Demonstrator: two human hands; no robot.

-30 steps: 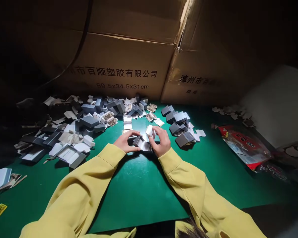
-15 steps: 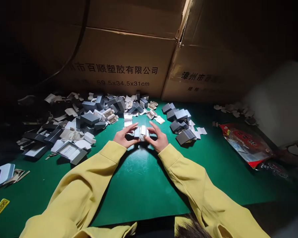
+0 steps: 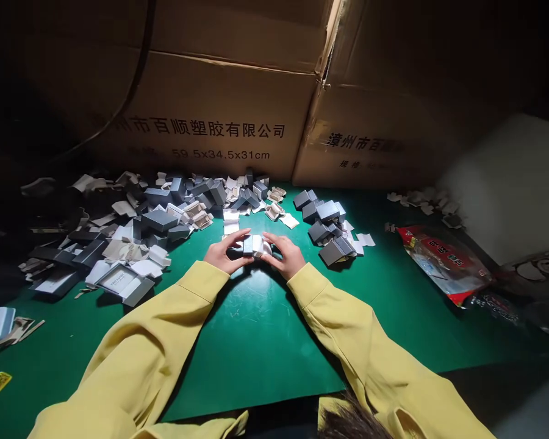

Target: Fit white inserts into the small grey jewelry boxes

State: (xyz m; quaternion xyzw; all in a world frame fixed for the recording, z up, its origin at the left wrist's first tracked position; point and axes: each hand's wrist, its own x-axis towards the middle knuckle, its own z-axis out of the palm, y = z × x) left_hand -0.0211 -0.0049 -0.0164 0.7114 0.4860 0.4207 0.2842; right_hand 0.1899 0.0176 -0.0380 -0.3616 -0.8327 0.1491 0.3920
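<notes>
Now they're together: the white card piece (image 3: 258, 246), apart from the small grey box (image 3: 247, 246) a second ago, meets its right side, so the two appear to handle as one. Left hand (image 3: 222, 255) pinches the box, fingers partly curled; right hand (image 3: 288, 256) grips the white piece likewise, centred over the green surface (image 3: 256, 347).

The held box (image 3: 248, 246) is grey and white. The sleeves (image 3: 204, 283) are plain yellow, the tabletop (image 3: 254, 350) green
</notes>
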